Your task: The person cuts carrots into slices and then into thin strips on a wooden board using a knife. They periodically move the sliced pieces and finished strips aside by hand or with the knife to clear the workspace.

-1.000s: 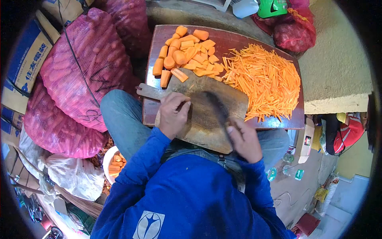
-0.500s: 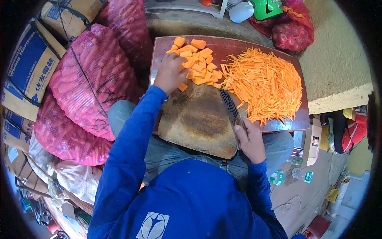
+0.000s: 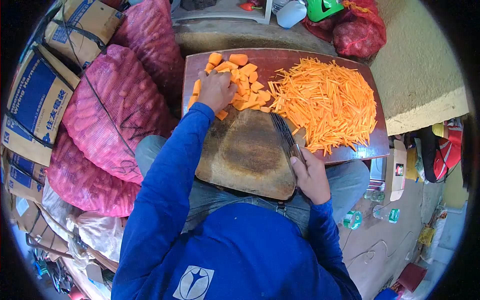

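My left hand (image 3: 218, 90) reaches over a pile of cut carrot chunks (image 3: 246, 82) at the upper left of the wooden chopping board (image 3: 245, 150). Its fingers are apart and touch the pile; the fingertips are partly hidden among the pieces. In my right hand (image 3: 312, 175) is the wooden handle of a knife with several thin dark blades (image 3: 283, 131). The blades lie along the board's right side and point away from me. To their right, a big heap of carrot sticks (image 3: 332, 102) covers much of the reddish table (image 3: 382, 142).
Pink mesh sacks of carrots (image 3: 112, 110) and strapped cardboard boxes (image 3: 37, 100) stand at the left. Behind the table are a low ledge (image 3: 250, 40) and a red net bag (image 3: 357, 37). Plastic bottles (image 3: 387, 214) lie on the floor at right.
My left hand has shifted slightly over the pile, and a few carrot chunks now show along its left side. My right hand keeps the knife in nearly the same place. The view has tilted slightly.
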`<state>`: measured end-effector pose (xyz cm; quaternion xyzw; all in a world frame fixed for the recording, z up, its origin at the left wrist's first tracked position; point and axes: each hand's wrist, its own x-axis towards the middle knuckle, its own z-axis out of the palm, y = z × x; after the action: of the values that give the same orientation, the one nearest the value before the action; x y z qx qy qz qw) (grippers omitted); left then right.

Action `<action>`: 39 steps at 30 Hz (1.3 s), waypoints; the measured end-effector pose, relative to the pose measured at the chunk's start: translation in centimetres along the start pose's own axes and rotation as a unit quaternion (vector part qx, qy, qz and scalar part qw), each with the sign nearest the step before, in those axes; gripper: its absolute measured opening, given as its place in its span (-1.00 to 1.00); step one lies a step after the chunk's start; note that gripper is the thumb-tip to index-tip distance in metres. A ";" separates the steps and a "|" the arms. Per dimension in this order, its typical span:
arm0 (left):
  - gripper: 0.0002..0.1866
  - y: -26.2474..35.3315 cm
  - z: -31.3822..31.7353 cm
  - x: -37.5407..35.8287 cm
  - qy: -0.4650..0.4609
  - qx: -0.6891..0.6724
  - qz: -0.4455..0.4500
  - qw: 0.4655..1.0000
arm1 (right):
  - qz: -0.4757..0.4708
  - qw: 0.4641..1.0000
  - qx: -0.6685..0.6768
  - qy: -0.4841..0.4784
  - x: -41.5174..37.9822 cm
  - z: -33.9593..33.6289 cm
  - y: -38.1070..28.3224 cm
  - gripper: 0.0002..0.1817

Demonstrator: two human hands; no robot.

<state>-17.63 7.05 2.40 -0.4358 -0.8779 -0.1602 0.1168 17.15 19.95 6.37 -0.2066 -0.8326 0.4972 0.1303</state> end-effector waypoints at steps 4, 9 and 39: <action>-0.70 1.8 -0.6 -1.1 0.134 -0.266 -0.069 0.952 | 0.011 1.000 -0.018 0.002 0.1 -0.3 -0.2 -0.64; -0.60 7.1 -1.7 -8.1 0.096 -0.410 -0.164 0.892 | -0.008 0.999 -0.049 0.000 -0.1 0.1 -0.5 -0.70; -0.53 7.1 -2.6 -17.1 0.006 -0.183 0.137 0.973 | 0.004 0.985 -0.041 -0.170 -1.1 2.0 -4.3 -0.56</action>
<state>-1.59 -2.33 0.20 -0.5650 -0.7648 -0.3034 0.0614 16.36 16.10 9.19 -0.1274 -0.8615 0.4908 -0.0241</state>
